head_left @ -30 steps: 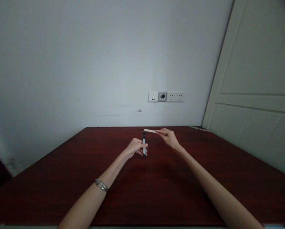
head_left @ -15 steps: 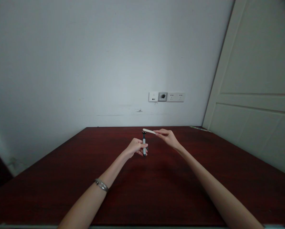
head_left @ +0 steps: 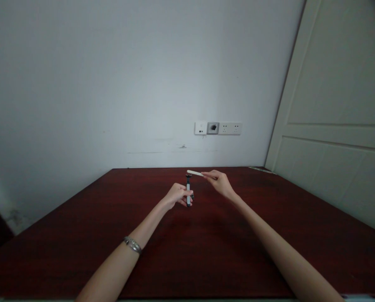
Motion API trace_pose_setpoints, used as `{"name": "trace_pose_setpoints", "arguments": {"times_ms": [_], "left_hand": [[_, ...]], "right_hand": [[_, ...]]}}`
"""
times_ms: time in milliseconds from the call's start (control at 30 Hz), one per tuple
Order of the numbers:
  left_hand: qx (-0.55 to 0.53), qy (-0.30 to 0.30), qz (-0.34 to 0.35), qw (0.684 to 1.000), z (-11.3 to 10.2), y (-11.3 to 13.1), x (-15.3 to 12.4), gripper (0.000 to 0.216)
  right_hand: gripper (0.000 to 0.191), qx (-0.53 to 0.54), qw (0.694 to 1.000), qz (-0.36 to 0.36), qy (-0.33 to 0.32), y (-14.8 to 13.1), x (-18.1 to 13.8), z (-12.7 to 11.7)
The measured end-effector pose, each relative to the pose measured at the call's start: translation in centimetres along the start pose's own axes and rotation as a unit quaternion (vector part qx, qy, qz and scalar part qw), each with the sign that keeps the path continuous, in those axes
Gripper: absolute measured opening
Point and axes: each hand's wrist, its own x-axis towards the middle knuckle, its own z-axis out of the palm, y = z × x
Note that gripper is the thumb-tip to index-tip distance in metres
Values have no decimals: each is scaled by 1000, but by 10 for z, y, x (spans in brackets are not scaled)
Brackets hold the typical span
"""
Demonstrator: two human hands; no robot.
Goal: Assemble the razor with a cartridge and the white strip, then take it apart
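**A:** What could go wrong from here?

**B:** Both hands are raised over the dark red table, towards its far side. A slip would drop things onto hard wood. The left hand has its fingers closed round the lower handle of a razor and holds it upright. With so low a grip on a thin handle, I'd judge the dark head could tip or turn. The right hand pinches one end of a white strip in its fingertips. The free end points left, just over the razor's head. I can't tell whether they touch. Held only by its end, the strip could twist loose or slide past the head.

**A:** And what is around them? Is anything in the way?

**B:** A plain pale wall stands behind, with a cream door to the right. A row of sockets sits low on the wall, well beyond the hands. A bracelet is on the left wrist. Something flat lies at the table's far right corner, too small to make out. Nothing sits between the two hands.
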Motion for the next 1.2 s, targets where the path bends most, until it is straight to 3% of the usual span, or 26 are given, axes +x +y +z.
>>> {"name": "trace_pose_setpoints", "arguments": {"times_ms": [133,267,400,500,667,800,933,1100,1200], "left_hand": [[-3,-1,2,1000,0,-1,1,27],[-6,-6,2,1000,0,-1,0,26],[-2,-5,2,1000,1,0,-1,28],[2,-2,0,1000,1,2,-2,29],[1,-5,-4,1000,1,3,-2,31],[1,-5,0,1000,0,1,-1,31],[-2,-7,4,1000,-1,-1,0,30],[-14,-5,9,1000,-1,-1,0,30],[-17,7,27,999,-1,-1,1,27]], "right_hand": [[23,10,1000,-18,-21,-2,0,1],[23,-11,1000,-6,13,0,0,1],[24,21,999,-18,-17,5,0,1],[26,9,1000,-2,-2,9,1,-1],[28,48,998,13,-48,14,1,-5],[30,43,998,32,-32,18,0,-7],[30,66,995,27,-75,22,0,-7],[31,63,993,94,13,30,0,-7],[39,126,978,166,18,25,3,-8]]}}
